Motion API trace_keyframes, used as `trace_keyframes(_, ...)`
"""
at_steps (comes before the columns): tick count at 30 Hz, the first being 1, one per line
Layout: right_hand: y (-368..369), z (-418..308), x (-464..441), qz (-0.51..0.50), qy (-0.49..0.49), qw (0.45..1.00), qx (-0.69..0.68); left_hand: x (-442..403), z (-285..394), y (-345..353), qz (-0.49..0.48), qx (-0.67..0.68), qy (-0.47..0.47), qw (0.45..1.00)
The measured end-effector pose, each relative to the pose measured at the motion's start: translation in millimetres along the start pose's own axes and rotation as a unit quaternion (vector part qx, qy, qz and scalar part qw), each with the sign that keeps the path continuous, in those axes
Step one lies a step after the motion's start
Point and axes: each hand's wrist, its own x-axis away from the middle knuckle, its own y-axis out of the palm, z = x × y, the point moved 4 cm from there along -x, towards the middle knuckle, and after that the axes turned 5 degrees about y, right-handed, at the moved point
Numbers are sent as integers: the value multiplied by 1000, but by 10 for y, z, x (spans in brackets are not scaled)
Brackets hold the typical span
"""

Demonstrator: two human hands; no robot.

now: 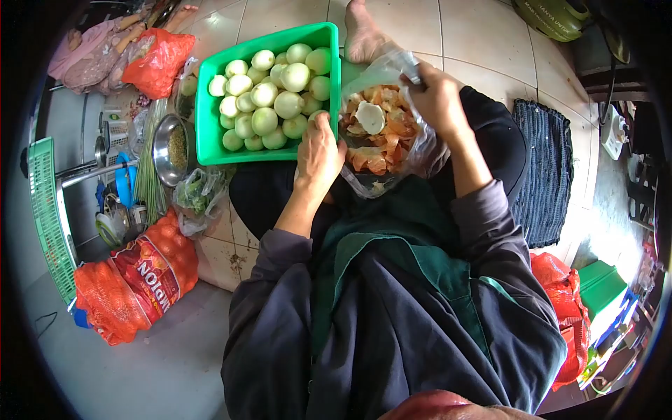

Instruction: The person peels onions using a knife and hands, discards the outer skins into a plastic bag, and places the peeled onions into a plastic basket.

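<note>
A green plastic basin (266, 38) holds many peeled onions (289, 105). At its near right corner is my left hand (319, 155), closed over the rim, fingers inside beside an onion and thumb outside. To the right, a clear plastic bag (428, 143) lies open between my legs, filled with brown onion skins (378, 159) and a pale cut onion piece (370, 117). My right hand (439, 99) is closed at the bag's far right edge, around a small dark object (418, 77) whose kind I cannot make out.
A steel bowl (172, 150), a bag of greens (199, 196) and a red net sack (150, 276) stand at left, near a green rack (52, 210). A red plastic bag (159, 63) sits farther back. A dark woven mat (542, 171) lies right. A bare foot (364, 35) is beyond the bag.
</note>
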Motion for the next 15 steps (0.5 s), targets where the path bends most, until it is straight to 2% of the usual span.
trace_keyframes(3, -291, -136, -6, -7, 45, 993, -107, -24, 164, -117, 91, -47, 73, 992)
trace_keyframes(4, -295, -60, -10, 13, -2, 989, -150, -51, 212, -133, 108, -25, 106, 988)
trace_keyframes(5, -280, -20, 4, 13, -4, 984, -176, -80, 253, -103, 138, 25, 153, 978)
trace_keyframes(8, -241, 25, 50, 19, -15, 966, -258, -191, 500, 78, 46, 165, 234, 957)
trace_keyframes(9, -224, 39, 67, 20, -20, 964, -266, -226, 580, 165, 32, 136, 252, 958)
trace_keyframes(11, -203, 63, 80, 24, -32, 959, -281, -327, 652, 359, 5, 70, 260, 963)
trace_keyframes(14, -198, 23, 86, 13, -32, 970, -241, -461, 689, 636, -108, -24, 112, 988)
trace_keyframes(15, -192, 35, 86, 8, -27, 972, -234, -518, 676, 709, -177, -52, 100, 978)
